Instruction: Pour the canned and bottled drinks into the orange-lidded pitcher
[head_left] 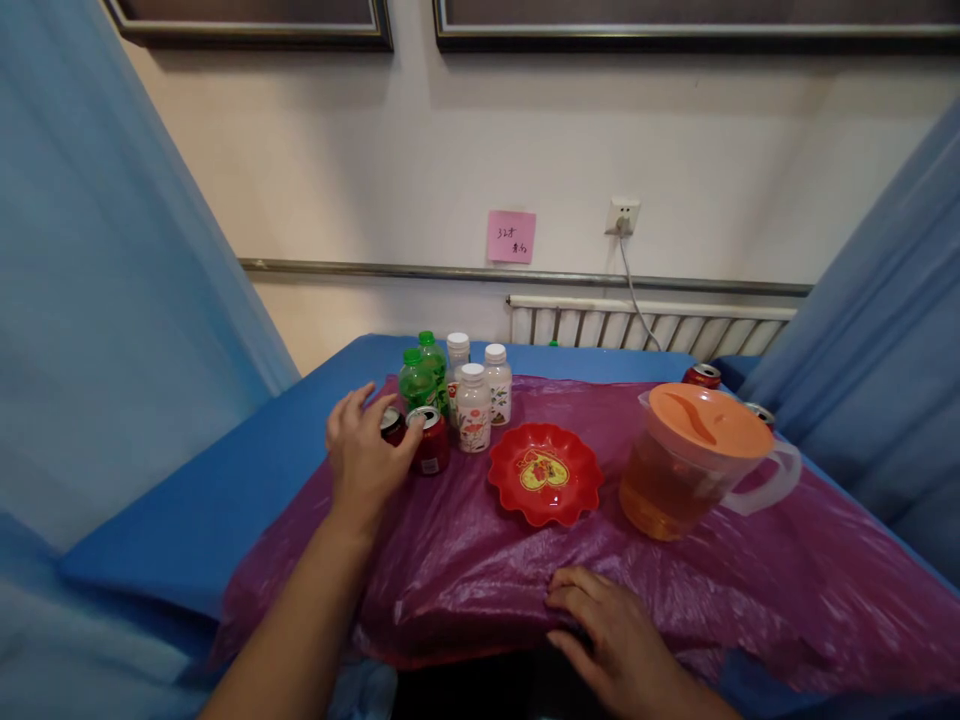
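My left hand [371, 450] is at a dark red can [391, 427], with thumb and fingers apart on either side of its top. The thumb overlaps the edge of a red can [431, 450] beside it; firm contact with either can is hard to make out. Near the front edge of the table, my right hand [611, 625] rests on purple plastic sheeting [465, 590], thumb apart from the slightly bent fingers and nothing held. A red scalloped dish [545, 475] with a yellow pattern lies between the hands.
Green bottles [417, 380] and several white-capped clear bottles [473, 410] stand behind the cans. To the right is a pitcher [667, 485] of amber liquid with an orange lid. More cans [703, 376] sit behind it. Blue curtains [885, 270] hang on both sides.
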